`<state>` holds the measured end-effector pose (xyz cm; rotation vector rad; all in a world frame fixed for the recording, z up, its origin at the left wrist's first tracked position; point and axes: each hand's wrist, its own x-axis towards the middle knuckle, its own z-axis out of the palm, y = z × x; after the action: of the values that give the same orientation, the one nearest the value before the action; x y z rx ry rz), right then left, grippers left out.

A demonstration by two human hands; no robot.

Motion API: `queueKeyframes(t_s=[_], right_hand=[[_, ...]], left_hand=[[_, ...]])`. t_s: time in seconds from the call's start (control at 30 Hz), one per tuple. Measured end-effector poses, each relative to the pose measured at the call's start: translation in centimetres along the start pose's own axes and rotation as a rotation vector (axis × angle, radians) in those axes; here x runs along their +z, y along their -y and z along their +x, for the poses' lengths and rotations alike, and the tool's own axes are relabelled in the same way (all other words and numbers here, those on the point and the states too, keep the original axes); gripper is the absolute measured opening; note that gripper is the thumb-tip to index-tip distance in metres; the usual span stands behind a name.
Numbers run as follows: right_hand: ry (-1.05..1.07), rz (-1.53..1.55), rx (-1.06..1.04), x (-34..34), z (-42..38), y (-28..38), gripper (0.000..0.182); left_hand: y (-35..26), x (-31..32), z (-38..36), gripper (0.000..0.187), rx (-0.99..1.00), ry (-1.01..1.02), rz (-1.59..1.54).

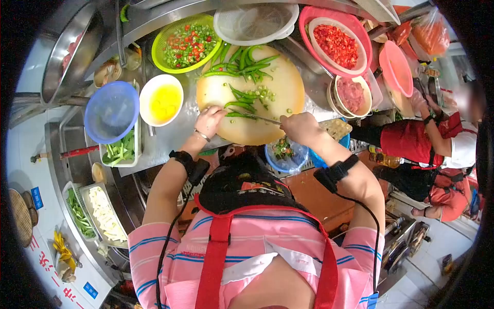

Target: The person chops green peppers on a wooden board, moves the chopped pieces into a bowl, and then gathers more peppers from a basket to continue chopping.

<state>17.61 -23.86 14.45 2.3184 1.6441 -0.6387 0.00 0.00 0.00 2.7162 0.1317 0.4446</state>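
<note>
A round cutting board (280,92) lies in front of me. My right hand (301,128) grips a knife (265,119), its blade pointing left across the near part of the board. My left hand (209,121) is at the board's left edge, fingers closed on the ends of a few green chili peppers (238,105) beside the blade. Small cut pieces of green chili (265,93) are scattered just beyond the knife. Farther back on the board is a pile of whole green chilies (242,63).
Around the board stand a yellow-green basket (160,59) of chopped chilies, a white colander (256,23), a bowl of red chilies (335,46), a bowl of raw meat (353,95), a yellow-filled bowl (161,100) and a blue bowl (111,112). A co-worker (417,139) stands at right.
</note>
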Motion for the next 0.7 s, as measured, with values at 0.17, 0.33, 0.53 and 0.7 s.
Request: queueKeyframes(t_s=[0.17,0.33,0.53,0.7], right_hand=[[0.008,-0.001,0.028,3.3,-1.9,-2.5,0.019],[-0.251,0.008,0.079,7.6,-6.1,-3.7,0.026],[-0.350,0.270,0.318,8.9,-6.2,-0.1,0.026],[-0.369,0.391,0.389,9.5,-4.0,2.9,0.023]], left_hand=[[0.6,0.0,0.6,0.024,0.048,-0.011,0.065],[-0.5,-2.0,1.8,0.028,-0.020,0.113,0.058],[-2.1,-1.7,7.3,0.065,0.097,0.311,0.079],[-2.7,0.4,5.5,0.053,0.067,0.302,0.058]])
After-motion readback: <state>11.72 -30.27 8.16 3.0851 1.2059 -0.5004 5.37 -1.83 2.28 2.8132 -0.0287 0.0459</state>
